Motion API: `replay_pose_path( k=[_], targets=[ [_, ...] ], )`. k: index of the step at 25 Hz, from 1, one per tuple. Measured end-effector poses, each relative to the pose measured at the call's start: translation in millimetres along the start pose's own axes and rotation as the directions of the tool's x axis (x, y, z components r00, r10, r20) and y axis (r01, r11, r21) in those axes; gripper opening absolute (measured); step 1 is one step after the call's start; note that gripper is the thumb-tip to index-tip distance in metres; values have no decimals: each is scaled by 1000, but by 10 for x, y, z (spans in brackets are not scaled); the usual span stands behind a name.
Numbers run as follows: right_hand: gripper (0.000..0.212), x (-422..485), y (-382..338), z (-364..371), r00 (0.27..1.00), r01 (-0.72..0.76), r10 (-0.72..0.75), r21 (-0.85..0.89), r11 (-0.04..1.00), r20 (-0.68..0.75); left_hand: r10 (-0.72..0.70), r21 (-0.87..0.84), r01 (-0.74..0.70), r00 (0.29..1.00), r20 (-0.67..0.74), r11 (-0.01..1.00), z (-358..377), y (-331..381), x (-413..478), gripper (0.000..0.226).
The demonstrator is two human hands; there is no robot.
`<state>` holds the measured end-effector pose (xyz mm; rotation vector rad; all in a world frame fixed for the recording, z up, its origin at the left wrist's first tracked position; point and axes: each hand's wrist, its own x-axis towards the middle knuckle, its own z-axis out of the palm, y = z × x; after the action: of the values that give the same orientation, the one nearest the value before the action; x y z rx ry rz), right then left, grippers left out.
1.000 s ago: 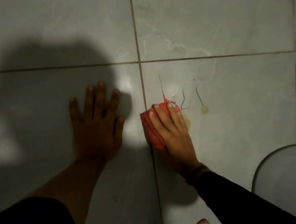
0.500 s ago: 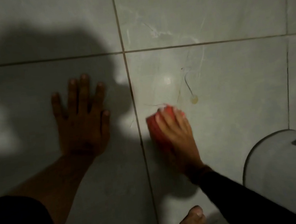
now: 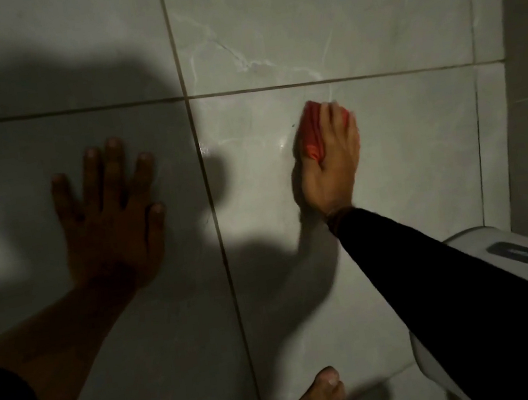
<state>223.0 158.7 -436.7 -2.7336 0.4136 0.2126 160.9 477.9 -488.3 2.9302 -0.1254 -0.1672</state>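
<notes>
Dim, hard shadows left, tile glare, soft blur

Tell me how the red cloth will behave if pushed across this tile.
Probably floppy: the cloth shows creased folds under the right hand, so it may bunch. Likely light: the hand nearly covers it. It should slide easily, as the tile looks glossy.
</notes>
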Motion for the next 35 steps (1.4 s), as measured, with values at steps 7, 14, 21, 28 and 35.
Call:
replay_pose_path(
  k=[7, 14, 21, 28, 35],
  targets=[
    [79, -346, 187, -49, 999, -24, 24, 14, 1000, 41, 12, 7, -12, 1000, -2, 1000, 15, -20, -22, 73],
    [79, -541, -86, 137, 939, 313, -307, -15, 950, 153, 0, 18, 0, 1000, 8, 1000, -9, -17, -26, 72],
    [71, 286, -933, 422, 924, 381, -382, -22, 924, -2, 0, 22, 0, 1000, 6, 1000, -46, 30, 10, 72],
    [58, 103, -1326, 541, 805, 589, -587, 6, 808, 87, -18, 32, 17, 1000, 11, 999, -61, 29, 1, 72],
    [81, 315, 13, -194, 988, -127, 127, 12, 992, -92, -25, 25, 24, 999, 32, 999, -94, 32, -22, 72]
  ],
)
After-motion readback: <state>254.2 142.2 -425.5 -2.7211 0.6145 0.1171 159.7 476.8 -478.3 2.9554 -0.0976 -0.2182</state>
